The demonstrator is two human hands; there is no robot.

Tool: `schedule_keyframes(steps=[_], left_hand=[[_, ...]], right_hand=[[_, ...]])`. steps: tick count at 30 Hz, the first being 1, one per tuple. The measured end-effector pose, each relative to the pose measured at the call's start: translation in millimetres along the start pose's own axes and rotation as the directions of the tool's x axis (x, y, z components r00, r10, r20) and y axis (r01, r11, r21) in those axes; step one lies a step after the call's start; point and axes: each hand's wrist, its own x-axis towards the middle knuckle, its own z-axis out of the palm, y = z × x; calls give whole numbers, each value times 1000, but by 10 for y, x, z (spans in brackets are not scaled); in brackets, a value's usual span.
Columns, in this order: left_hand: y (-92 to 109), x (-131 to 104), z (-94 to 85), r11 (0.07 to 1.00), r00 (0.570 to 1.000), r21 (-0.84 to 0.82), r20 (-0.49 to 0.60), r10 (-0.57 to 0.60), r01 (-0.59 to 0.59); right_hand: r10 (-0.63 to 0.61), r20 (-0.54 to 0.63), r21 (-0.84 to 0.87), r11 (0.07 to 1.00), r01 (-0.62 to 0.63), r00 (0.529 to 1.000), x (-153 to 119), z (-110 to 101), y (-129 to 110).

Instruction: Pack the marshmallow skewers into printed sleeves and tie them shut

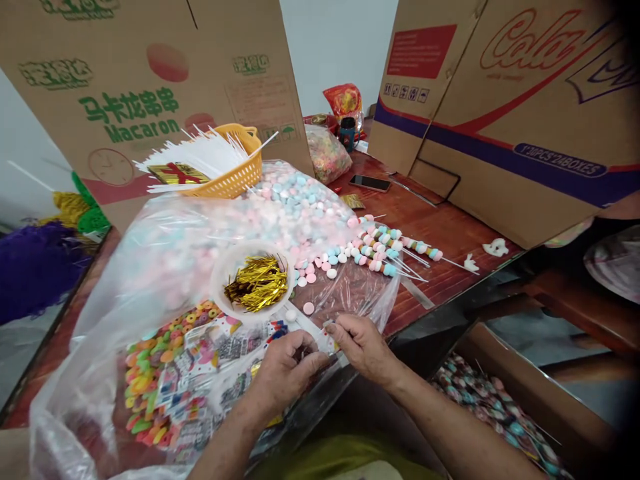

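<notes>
Pinching what looks like a clear wrapper [327,343] over the table's [445,230] near edge, the right hand [364,347] faces the left hand [287,370], whose curled fingers hide their grip. Just beyond, a bowl [218,288] holds gold ties [257,283], presumably set close for easy reach.

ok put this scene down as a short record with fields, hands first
left hand: curled, beside printed packets; hold unclear
right hand: closed in a pinch; anything held is too small to tell
white bowl: gold strips inside
yellow basket: white sticks
beyond right hand: candy skewers
lower right: open carton, more skewers inside
</notes>
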Motion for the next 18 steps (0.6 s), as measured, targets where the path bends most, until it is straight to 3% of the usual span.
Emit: schedule_keyframes(steps=[2,4,7,10,12,14,18], left_hand=[[-38,3,7,996,997,60,-20,74,-73],[-92,-5,-22,986,989,96,-50,139,-133],[-156,-51,-122,976,973,119,-120,197,-183],[-164,-135,-232,959,946,155,-187,266,-239],[-152,-195,-283,947,928,192,-222,298,-258],[-145,-251,-316,935,911,228,-253,326,-271],[-180,-350,-354,924,898,284,-282,337,-257]], right_hand=[[71,-37,-154,985,-76,997,34,-74,121],[172,-157,-331,919,-216,972,137,-363,311],[254,-389,-458,780,-425,885,343,-1114,680],[292,-483,-551,632,-546,826,497,-1784,1072],[284,-471,-614,574,-542,835,537,-1998,1296],[221,-421,-680,565,-467,880,525,-2083,1450],[20,-279,-766,598,-235,960,411,-2318,1481]])
